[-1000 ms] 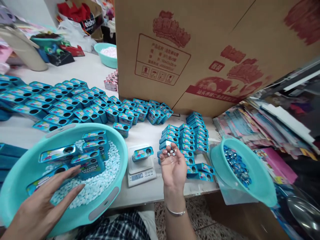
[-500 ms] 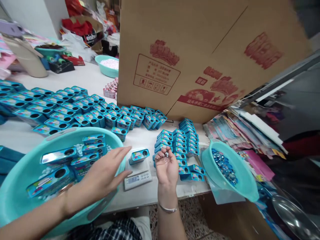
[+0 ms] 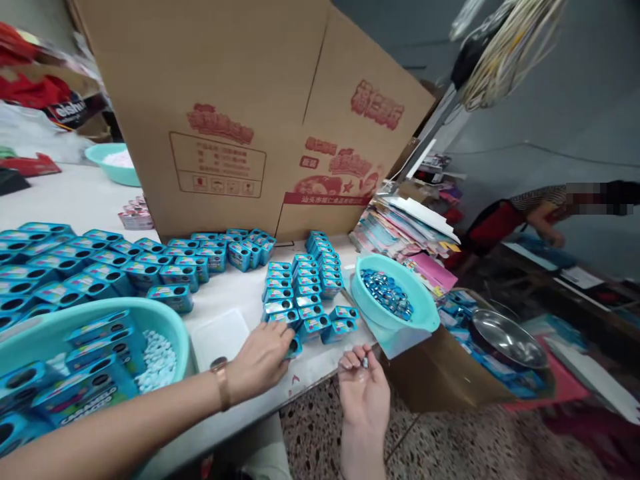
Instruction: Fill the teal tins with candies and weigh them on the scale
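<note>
My left hand (image 3: pixel 263 357) is closed over a small blue candy box (image 3: pixel 296 347), mostly hidden under the fingers, at the near end of the rows of upright blue boxes (image 3: pixel 306 283). My right hand (image 3: pixel 364 387) is palm up beyond the table's front edge, fingers curled round a few small pale candies (image 3: pixel 365 362). Behind my left wrist lies the white scale (image 3: pixel 220 333), its display hidden by my forearm. To the left, a turquoise basin (image 3: pixel 177 320) holds larger-looking blue boxes (image 3: pixel 95 387) and loose pale blue candies (image 3: pixel 157 360).
A large cardboard carton (image 3: pixel 225 80) stands at the back. More blue boxes (image 3: pixel 95 280) spread across the left. A turquoise bowl (image 3: pixel 425 300) of shiny blue pieces sits at the right corner, above an open carton (image 3: pixel 440 373). Another person (image 3: pixel 530 207) bends at the far right.
The view has swung right. My left hand has moved from over the basin and scale to the box rows; the box on the scale is gone from it. My right hand still holds candies.
</note>
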{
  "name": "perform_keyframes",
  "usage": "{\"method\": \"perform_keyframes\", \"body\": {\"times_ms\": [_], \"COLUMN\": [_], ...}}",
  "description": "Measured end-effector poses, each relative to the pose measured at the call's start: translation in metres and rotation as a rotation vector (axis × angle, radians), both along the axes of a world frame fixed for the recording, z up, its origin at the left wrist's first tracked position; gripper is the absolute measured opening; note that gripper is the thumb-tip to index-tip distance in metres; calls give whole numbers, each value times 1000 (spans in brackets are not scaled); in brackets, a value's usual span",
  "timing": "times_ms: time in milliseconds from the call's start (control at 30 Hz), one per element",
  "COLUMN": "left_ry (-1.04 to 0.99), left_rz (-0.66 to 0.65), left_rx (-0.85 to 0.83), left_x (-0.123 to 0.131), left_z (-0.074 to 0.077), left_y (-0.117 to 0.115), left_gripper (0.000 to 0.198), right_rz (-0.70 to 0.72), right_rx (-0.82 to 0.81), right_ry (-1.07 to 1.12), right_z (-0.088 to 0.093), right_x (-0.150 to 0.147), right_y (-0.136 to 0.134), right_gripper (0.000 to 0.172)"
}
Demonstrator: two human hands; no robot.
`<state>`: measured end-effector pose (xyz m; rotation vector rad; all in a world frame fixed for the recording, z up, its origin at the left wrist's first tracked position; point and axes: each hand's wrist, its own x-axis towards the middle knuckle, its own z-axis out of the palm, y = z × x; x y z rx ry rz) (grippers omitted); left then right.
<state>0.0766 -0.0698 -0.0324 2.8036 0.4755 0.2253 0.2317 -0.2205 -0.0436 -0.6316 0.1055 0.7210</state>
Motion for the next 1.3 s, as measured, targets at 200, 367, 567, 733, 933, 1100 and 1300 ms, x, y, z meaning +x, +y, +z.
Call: {"method": "perform_keyframes", "body": {"times_ms": [200, 367, 567, 733, 933, 1100, 1300], "left_ry": [39, -162, -89, 101, 214, 154, 57], "left_rz": [130, 261, 709, 769, 765, 675, 599], "left_rx": [132, 61, 220, 177, 213, 191, 108], "left_x": [46, -39, -222, -266, -257, -269, -275], "left_z": [-11, 26, 39, 11, -8, -9, -14], "left_y": [-4, 28, 71, 56, 47, 58, 56], "left_gripper": [35, 72, 55, 37, 23, 12, 6], "right_rz": [60, 164, 518, 1014, 1203, 1466, 1727], "right_rx": [43, 38, -74, -104, -79, -81, -84], "right_ry": [-7, 95, -3, -564, -1056, -2229, -2467], "right_z": [0, -9, -10, -1, 8, -16, -40], "right_x": [-6, -21, -96, -174, -213, -255, -290], "right_y": [-2, 11, 72, 140, 182, 172, 170], "right_gripper": [10, 6, 12, 20, 28, 24, 64]}}
